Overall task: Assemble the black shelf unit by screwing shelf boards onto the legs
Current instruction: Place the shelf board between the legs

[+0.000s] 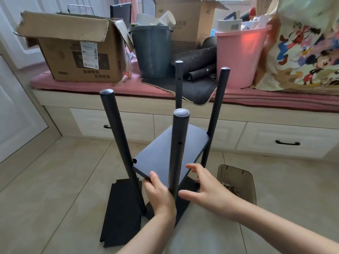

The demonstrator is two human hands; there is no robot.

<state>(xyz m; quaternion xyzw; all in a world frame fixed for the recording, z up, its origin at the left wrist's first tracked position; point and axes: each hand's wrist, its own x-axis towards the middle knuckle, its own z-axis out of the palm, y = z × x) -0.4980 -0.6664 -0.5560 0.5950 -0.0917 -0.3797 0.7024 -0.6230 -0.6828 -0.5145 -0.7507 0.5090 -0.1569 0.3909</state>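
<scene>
Two hands meet at the near edge of the shelf board (166, 154). Your left hand (159, 194) clamps that edge, thumb on top and fingers curled beneath it. Your right hand (203, 186) has its grip apart, fingers spread beside the near leg (177, 153) and holding nothing. Four black legs stand upright around the board, their capped ends pointing up: the left leg (117, 136), the far leg (178, 83) and the right leg (215, 110) complete the set. A second board (122, 213) lies flat on the tiled floor (55, 180) just left of the unit. A brown plastic tub (238, 182) sits on the floor to the right.
</scene>
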